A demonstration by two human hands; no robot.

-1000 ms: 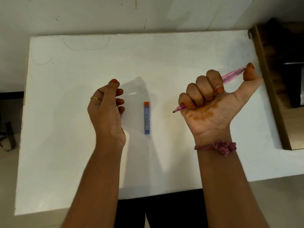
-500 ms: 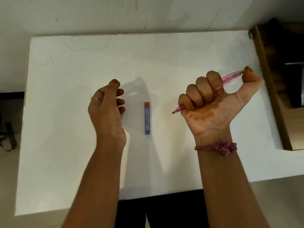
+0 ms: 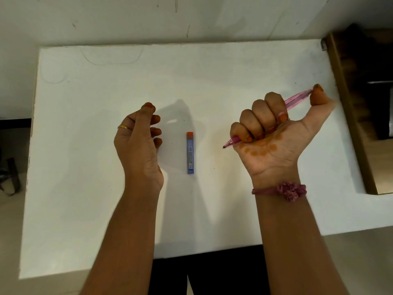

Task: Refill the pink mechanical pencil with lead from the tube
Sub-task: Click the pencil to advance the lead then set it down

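The refill looks barely begun. The right hand (image 3: 274, 133) is closed in a fist around the pink mechanical pencil (image 3: 295, 100), palm turned up, the thumb pressing on the pencil's rear end and the writing tip poking out below the little finger, aimed toward the middle of the white table (image 3: 85, 188). The left hand (image 3: 138, 141) hovers above the table with nothing in it, fingers loosely curled and thumb raised, near the lead tube (image 3: 190, 153) but not touching it. The tube, blue with an orange cap, lies flat on the table between the two hands, its cap end pointing away from the person; the cap appears to be on, so no lead has come out. I judge that the pencil is only being gripped or clicked so far. What remains: open the pencil's rear end, pick up and uncap the tube, slide lead into the barrel, close both again, and click to check that the lead feeds
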